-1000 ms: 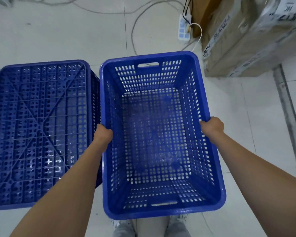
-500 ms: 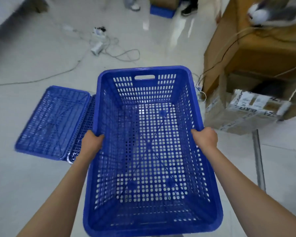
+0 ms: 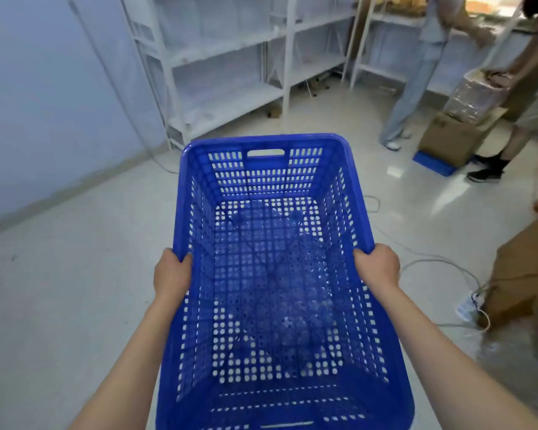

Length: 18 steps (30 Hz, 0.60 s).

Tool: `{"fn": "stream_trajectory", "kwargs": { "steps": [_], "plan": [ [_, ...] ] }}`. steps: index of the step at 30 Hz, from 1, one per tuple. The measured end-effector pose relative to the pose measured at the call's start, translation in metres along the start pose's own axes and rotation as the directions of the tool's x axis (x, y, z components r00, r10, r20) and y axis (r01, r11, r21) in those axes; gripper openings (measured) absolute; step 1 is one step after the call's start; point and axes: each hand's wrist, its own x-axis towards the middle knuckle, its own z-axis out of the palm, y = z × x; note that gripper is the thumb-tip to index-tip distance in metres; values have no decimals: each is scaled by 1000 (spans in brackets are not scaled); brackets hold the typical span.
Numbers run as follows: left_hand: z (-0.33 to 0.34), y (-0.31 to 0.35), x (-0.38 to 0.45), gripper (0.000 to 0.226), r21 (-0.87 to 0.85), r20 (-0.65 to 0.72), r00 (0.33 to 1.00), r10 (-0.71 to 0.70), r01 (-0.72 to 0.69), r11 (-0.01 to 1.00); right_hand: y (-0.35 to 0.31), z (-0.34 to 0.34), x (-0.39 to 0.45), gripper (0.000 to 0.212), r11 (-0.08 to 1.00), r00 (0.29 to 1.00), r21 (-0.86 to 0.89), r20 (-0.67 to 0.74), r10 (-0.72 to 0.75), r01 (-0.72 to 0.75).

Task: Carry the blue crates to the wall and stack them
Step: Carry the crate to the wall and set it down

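A blue perforated plastic crate (image 3: 271, 187) fills the middle of the view, held up off the floor with its open side facing up and nothing inside. My left hand (image 3: 170, 273) grips its left rim, fingers curled over the edge. On the opposite rim, my right hand (image 3: 378, 268) is closed the same way. The pale blue wall (image 3: 44, 97) runs along the left, some distance ahead of the crate. No other blue crate shows in this view.
White metal shelving (image 3: 230, 66) stands against the back wall. Two people stand at the back right beside cardboard boxes (image 3: 451, 138) on a blue base. A brown box (image 3: 528, 274), a power strip (image 3: 466, 305) and loose cables lie on the floor to the right.
The crate has been lifted from the floor and carried away from the second, upturned crate. The view has swung up toward the wall and shelving. Both hands keep their grip on the rims.
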Motion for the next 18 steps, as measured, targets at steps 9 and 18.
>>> {"fn": "stream_trajectory", "kwargs": {
  "steps": [9, 18],
  "plan": [
    [-177, -56, 79, 25, -81, -240, 969, -56, 38, 996, -194, 104, -55, 25, 963, 959, 59, 91, -268, 264],
    [-262, -115, 183, 22, -142, -442, 880, -171, 120, 983, -351, 244, -45, 28, 898, 877, 132, 195, -439, 420]
  ]
}}
